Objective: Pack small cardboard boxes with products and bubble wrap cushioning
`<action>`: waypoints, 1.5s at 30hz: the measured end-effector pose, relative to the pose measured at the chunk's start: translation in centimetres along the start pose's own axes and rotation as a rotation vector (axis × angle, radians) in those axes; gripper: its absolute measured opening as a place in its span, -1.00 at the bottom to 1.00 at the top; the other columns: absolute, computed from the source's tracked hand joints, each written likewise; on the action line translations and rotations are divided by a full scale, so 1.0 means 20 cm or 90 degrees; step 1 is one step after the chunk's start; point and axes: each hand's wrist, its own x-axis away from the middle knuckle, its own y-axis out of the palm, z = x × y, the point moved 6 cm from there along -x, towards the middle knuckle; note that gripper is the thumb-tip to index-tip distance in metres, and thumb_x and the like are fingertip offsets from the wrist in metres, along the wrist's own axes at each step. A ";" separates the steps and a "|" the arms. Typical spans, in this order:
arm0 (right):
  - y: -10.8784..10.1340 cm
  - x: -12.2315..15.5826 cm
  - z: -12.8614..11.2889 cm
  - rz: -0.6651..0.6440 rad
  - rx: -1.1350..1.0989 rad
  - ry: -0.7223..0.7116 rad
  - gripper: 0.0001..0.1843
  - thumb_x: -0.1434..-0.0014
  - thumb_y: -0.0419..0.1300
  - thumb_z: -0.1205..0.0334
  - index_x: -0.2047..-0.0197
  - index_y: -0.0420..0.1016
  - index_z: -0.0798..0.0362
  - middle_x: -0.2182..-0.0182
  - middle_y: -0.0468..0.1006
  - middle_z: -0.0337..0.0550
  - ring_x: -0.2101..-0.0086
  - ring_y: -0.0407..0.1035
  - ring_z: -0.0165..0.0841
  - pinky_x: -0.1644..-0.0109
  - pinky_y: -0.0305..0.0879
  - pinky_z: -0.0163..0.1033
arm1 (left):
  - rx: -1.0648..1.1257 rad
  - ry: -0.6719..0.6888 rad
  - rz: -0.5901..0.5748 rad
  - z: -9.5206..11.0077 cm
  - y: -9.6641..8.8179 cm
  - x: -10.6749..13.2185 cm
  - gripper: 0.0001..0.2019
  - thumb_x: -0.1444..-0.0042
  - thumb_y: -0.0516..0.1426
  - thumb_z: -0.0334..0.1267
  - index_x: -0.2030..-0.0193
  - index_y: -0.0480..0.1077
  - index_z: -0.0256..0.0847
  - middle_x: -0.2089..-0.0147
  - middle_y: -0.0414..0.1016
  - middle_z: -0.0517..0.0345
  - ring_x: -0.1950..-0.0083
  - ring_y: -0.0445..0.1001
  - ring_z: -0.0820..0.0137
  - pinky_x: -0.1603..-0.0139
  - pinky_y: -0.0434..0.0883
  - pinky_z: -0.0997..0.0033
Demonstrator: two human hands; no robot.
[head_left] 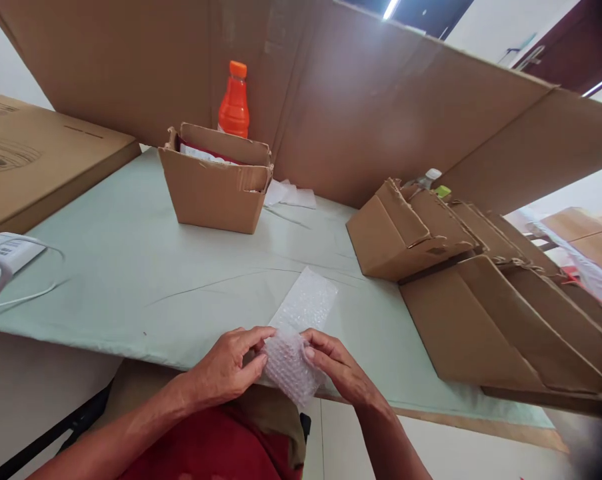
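Left hand (225,367) and right hand (338,365) are both pinching the rolled end of the bubble wrap (305,303) at the table (131,280)'s near edge so it's not unrolling, flat tail pointing toward the open box (215,193) and orange bottle (234,103).

Clear bubble wrap (301,327), orange bottle (234,103), brown cardboard boxes (215,180), pale green table (131,267), red cloth (215,447).
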 end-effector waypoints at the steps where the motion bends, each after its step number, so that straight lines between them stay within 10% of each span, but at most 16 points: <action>1: -0.04 0.00 0.01 0.048 0.032 -0.002 -0.64 -0.27 0.16 -0.10 0.16 0.51 0.03 0.27 0.54 -0.16 0.26 0.40 -0.31 0.16 0.30 -0.25 | 0.002 -0.014 0.004 0.00 0.00 -0.01 -0.60 -0.20 0.05 -0.32 -0.17 0.41 -0.17 0.25 0.56 0.16 0.24 0.48 0.41 0.13 0.39 0.42; 7: -0.35 -0.04 0.03 0.370 0.494 -0.050 -0.61 -0.25 0.14 0.00 -0.06 0.50 -0.01 -0.14 0.50 0.05 -0.14 0.33 -0.04 -0.19 0.25 0.10 | -0.038 -0.062 0.009 -0.02 0.01 -0.04 -0.55 -0.21 0.01 -0.32 -0.24 0.34 -0.20 0.36 0.51 0.23 0.37 0.42 0.45 0.30 0.33 0.49; 15: -0.16 -0.43 -0.06 0.199 0.787 -0.132 -0.57 -0.32 0.12 0.21 -0.23 0.40 0.06 -0.29 0.34 0.11 -0.27 0.19 0.00 -0.23 0.22 0.16 | -0.104 -0.076 0.083 -0.06 -0.07 -0.01 -0.55 -0.24 -0.01 -0.30 -0.26 0.32 -0.21 0.36 0.55 0.22 0.40 0.47 0.45 0.35 0.37 0.51; 19: -0.14 -0.54 -0.12 0.180 0.770 -0.165 -0.56 -0.31 0.15 0.22 -0.23 0.40 0.06 -0.30 0.32 0.12 -0.27 0.19 0.04 -0.22 0.24 0.18 | -0.135 -0.116 0.114 -0.09 -0.12 0.00 -0.56 -0.22 -0.01 -0.30 -0.24 0.32 -0.21 0.37 0.56 0.23 0.42 0.48 0.44 0.36 0.38 0.48; 23: -0.12 -0.36 -0.18 0.221 0.670 -0.258 -0.66 -0.33 0.13 0.24 -0.15 0.45 -0.04 -0.25 0.38 0.03 -0.20 0.27 -0.04 -0.20 0.25 0.14 | -0.186 -0.132 0.147 -0.10 -0.15 0.00 -0.56 -0.22 -0.02 -0.32 -0.23 0.32 -0.21 0.37 0.59 0.21 0.45 0.49 0.41 0.39 0.37 0.45; 32: 0.31 -0.06 -0.09 0.051 0.684 -0.366 -0.54 -0.24 0.25 0.16 -0.18 0.38 0.08 -0.15 0.50 0.12 -0.10 0.36 -0.03 -0.10 0.28 0.13 | -0.260 -0.063 0.192 -0.08 -0.17 0.03 -0.59 -0.25 -0.02 -0.36 -0.24 0.28 -0.22 0.19 0.60 0.05 0.23 0.60 0.30 0.22 0.52 0.34; 38: 0.26 -0.14 -0.11 0.096 0.561 -0.341 -0.72 -0.34 0.09 0.36 -0.07 0.47 -0.02 0.03 0.62 -0.07 0.04 0.46 -0.23 -0.02 0.35 -0.06 | -0.261 0.108 0.138 0.00 -0.20 0.10 -0.46 -0.17 0.08 -0.45 -0.30 0.24 -0.13 -0.25 0.41 -0.06 -0.27 0.35 0.17 -0.27 0.37 0.10; 45: 0.14 -0.13 -0.11 0.199 0.454 -0.267 -0.75 -0.37 0.10 0.25 -0.06 0.49 -0.06 0.08 0.62 -0.06 0.09 0.49 -0.23 0.02 0.42 -0.11 | -0.161 -0.004 0.130 -0.09 -0.21 0.00 -0.60 -0.28 0.03 -0.32 -0.24 0.36 -0.16 0.10 0.60 0.06 0.14 0.54 0.33 0.05 0.51 0.32</action>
